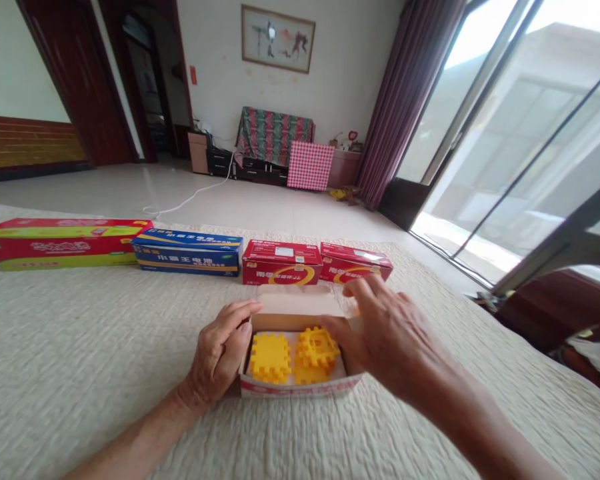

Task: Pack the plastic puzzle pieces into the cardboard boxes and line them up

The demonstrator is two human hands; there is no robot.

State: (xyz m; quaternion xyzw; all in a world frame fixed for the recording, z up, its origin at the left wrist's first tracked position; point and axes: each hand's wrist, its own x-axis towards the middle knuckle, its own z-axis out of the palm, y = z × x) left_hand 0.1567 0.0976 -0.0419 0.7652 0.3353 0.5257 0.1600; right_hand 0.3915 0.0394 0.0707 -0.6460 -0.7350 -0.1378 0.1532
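A small open cardboard box (300, 389) stands in front of me on the quilted cover, its pale lid flap (297, 301) raised at the back. Inside lie a flat yellow notched plastic block (271, 357) on the left and a stack of similar yellow pieces (318, 347) on the right. My left hand (223, 347) grips the box's left wall, fingers at the back corner. Over the right wall is my right hand (380, 320), slightly blurred, with thumb and fingers apart. The thumb is close to the yellow stack; part of the right wall is hidden behind this hand.
Behind the box, a row of closed cartons spans the cover: a long red-and-green carton (65, 243), a blue carton (187, 253) and two red cartons (281, 262). Beyond are a tiled floor with a white cable (195, 197), a low cabinet (260, 172) and glass doors (520, 133).
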